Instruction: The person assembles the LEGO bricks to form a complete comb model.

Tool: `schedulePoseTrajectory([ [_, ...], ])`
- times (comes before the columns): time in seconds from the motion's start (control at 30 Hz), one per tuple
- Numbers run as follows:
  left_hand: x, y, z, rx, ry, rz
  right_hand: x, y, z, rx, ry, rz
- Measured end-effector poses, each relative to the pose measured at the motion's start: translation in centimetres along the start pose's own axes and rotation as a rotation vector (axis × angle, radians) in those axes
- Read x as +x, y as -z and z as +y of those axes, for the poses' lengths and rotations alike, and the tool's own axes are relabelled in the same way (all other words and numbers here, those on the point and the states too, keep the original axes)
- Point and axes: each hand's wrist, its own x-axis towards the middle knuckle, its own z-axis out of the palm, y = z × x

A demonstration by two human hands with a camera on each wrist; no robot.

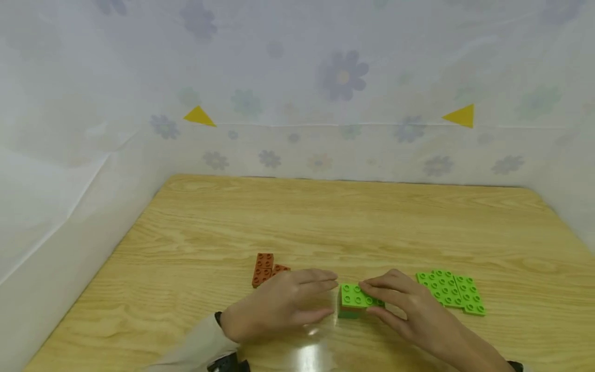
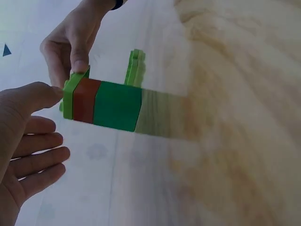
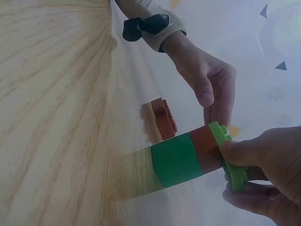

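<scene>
A small stack stands on the table in front of me. At its bottom is a dark green block (image 2: pixel 116 106), then a reddish-brown brick (image 3: pixel 206 147), with a thin light green brick (image 1: pixel 352 295) on top. My right hand (image 1: pixel 409 305) pinches the right end of the light green brick between thumb and fingers. In the right wrist view that brick sits slightly askew, reaching past the brown one. On the stack's left side my left hand (image 1: pixel 288 299) is held with fingers extended, holding nothing, its thumb near the light green brick in the left wrist view.
Several reddish-brown bricks (image 1: pixel 263 268) lie to the left behind my left hand, which partly covers them. Light green bricks (image 1: pixel 448 289) lie side by side, right of my right hand. A flowered white sheet (image 1: pixel 297 150) rises behind the wooden table (image 1: pixel 325 222).
</scene>
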Motion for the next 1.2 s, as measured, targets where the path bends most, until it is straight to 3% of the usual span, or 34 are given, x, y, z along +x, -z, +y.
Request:
schedulePoseTrajectory([
  [0.1, -0.8, 1.1, -0.6, 0.052, 0.1, -0.07, 0.0, 0.0, -0.1, 0.002, -0.019, -0.01],
  [0.3, -2.4, 3.3, -1.8, 0.221, 0.225, -0.198, 0.1, -0.1, -0.1, 0.001, -0.019, -0.013],
  [0.53, -3.4, 3.9, -2.3, 0.255, 0.316, -0.352, 0.1, -0.1, -0.3, -0.077, 0.038, -0.017],
  [0.73, -3.6, 3.5, -2.6, 0.245, 0.321, -0.326, 0.0, -0.2, -0.4, -0.113, 0.102, 0.015],
  [0.97, -3.8, 3.2, -3.3, 0.202, 0.376, -0.272, -0.2, -0.3, -0.4, -0.111, 0.106, 0.047],
  [1.2, -3.5, 3.4, -2.9, 0.194, 0.338, -0.185, -0.1, -0.5, -0.2, -0.115, 0.132, 0.08],
])
